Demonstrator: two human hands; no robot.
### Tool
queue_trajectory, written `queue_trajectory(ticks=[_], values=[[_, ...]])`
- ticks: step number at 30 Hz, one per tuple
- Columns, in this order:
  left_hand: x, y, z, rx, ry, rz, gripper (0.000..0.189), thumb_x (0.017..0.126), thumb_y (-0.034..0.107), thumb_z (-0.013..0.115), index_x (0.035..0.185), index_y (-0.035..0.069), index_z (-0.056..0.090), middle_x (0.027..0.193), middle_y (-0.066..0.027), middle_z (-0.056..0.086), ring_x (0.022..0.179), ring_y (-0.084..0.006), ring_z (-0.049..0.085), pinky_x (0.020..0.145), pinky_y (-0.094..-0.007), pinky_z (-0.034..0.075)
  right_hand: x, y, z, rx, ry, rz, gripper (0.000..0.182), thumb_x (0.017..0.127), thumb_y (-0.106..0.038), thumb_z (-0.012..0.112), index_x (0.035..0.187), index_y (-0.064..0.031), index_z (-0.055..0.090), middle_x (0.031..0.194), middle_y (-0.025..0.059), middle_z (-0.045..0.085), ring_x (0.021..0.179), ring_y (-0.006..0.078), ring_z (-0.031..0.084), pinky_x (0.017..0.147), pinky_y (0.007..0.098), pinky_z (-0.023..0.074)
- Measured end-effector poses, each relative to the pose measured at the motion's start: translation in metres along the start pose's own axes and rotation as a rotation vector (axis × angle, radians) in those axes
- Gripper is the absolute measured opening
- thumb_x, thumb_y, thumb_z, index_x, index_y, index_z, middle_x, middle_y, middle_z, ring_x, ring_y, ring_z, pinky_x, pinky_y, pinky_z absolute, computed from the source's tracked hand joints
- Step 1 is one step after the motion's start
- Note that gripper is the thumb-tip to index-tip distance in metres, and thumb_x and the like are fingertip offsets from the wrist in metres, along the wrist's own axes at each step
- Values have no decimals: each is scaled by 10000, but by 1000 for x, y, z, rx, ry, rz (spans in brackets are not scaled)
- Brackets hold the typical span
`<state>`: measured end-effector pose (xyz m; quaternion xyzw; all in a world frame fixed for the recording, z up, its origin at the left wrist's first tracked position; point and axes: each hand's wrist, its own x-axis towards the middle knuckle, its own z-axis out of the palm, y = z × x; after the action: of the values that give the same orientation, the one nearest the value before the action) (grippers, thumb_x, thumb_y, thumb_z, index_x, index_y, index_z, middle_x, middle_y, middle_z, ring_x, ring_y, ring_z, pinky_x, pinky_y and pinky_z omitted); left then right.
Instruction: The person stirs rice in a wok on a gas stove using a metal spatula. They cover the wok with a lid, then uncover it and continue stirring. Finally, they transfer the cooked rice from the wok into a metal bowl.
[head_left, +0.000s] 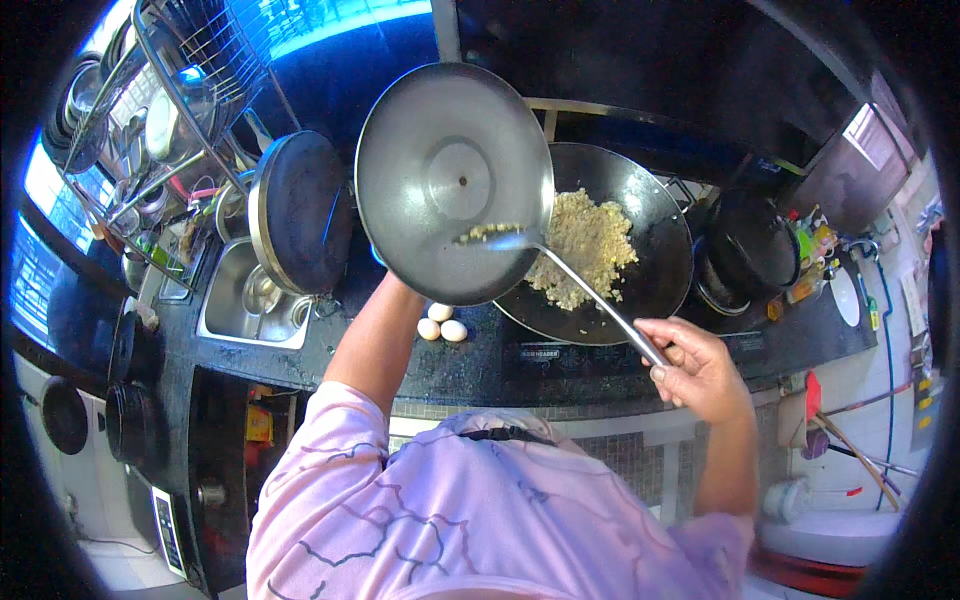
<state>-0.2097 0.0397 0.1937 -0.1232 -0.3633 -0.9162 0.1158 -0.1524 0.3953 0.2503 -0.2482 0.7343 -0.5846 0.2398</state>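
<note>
My left forearm (379, 337) reaches up behind a large round grey metal lid (420, 150), whose concave inner face is towards me. My left hand is hidden behind the lid, which is held up off the counter. In my right hand (694, 367) is the handle of a long metal spatula (592, 292). Its head lies in front of the lid's lower part, with bits of food along the edge. Behind and to the right of the lid, a black wok (660, 225) holds a heap of crumbly pale-yellow food (589, 247), which looks like fried rice.
Three pale eggs (441, 324) lie on the dark counter (420, 379) below the lid. To the left are a steel sink (225, 300), a round dark pan (300, 210) and a dish rack (176, 90). Another dark pot (757, 240) stands right of the wok.
</note>
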Motion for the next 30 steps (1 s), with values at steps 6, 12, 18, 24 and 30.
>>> queue_trajectory(ticks=[6, 12, 18, 24, 30], values=[[-6, -1, -2, 44, 9, 19, 424, 964, 319, 420, 1311, 75, 425, 1265, -113, 506, 1123, -199, 537, 934, -355, 477, 14, -10, 3, -51, -42, -109, 458, 797, 85, 540, 1247, 11, 498, 893, 38, 492, 623, 56, 503, 497, 200, 427], [-4, -3, -4, 58, 9, 29, 419, 965, 311, 420, 1310, 75, 426, 1264, -111, 507, 1119, -199, 539, 934, -355, 476, 13, -7, 1, -138, -89, -58, 434, 792, 97, 541, 1219, 19, 524, 888, 38, 500, 647, 58, 520, 505, 209, 445], [2, -1, -2, 76, 20, 24, 395, 954, 287, 440, 1284, 71, 454, 1233, -107, 526, 1102, -194, 544, 926, -351, 475, 13, -1, -12, -239, -113, -48, 421, 781, 78, 561, 1196, 5, 546, 837, 41, 514, 646, 79, 520, 527, 233, 446], [-1, 5, -1, 80, 53, -9, 362, 937, 255, 471, 1245, 65, 496, 1186, -103, 554, 1079, -187, 551, 913, -344, 473, 6, -5, -33, -503, -71, -157, 437, 729, 50, 595, 1164, 10, 566, 789, 54, 498, 647, 111, 491, 549, 248, 401], [-8, 19, -4, 45, 130, -72, 330, 921, 222, 502, 1206, 60, 537, 1139, -98, 583, 1056, -180, 557, 901, -338, 472, 4, -18, -48, -661, 26, -169, 453, 698, 31, 595, 1149, 24, 556, 778, 101, 485, 637, 184, 500, 574, 292, 409]])
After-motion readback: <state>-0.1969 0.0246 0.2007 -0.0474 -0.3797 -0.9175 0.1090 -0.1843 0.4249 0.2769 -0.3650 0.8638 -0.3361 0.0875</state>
